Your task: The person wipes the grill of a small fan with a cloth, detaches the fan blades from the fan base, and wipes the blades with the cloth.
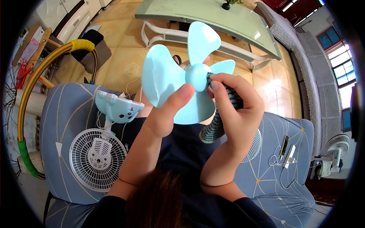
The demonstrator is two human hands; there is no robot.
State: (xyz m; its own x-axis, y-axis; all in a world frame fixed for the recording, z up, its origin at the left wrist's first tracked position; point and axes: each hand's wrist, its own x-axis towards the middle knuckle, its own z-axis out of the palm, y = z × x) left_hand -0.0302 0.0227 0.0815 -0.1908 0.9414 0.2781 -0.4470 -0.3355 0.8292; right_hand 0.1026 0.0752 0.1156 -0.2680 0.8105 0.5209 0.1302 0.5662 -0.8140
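A light blue fan blade point(161, 76) with several vanes and a round hub is held up in front of me. My left hand point(167, 106) grips it from below, its thumb lying near the hub and its other fingers mostly hidden behind the vanes. Between the thumb and fingers of my right hand point(237, 102) is a dark green striped knitted cloth point(213, 129). One corner of the cloth touches the right side of the hub, and the rest hangs down below the hand.
On the blue patterned sofa to my left lie a white fan grille point(78, 157) and a light blue fan base point(110, 108). Another grille point(254, 146) lies at my right, with a power strip point(290, 155) and cables beyond. A glass-topped table point(171, 11) stands ahead.
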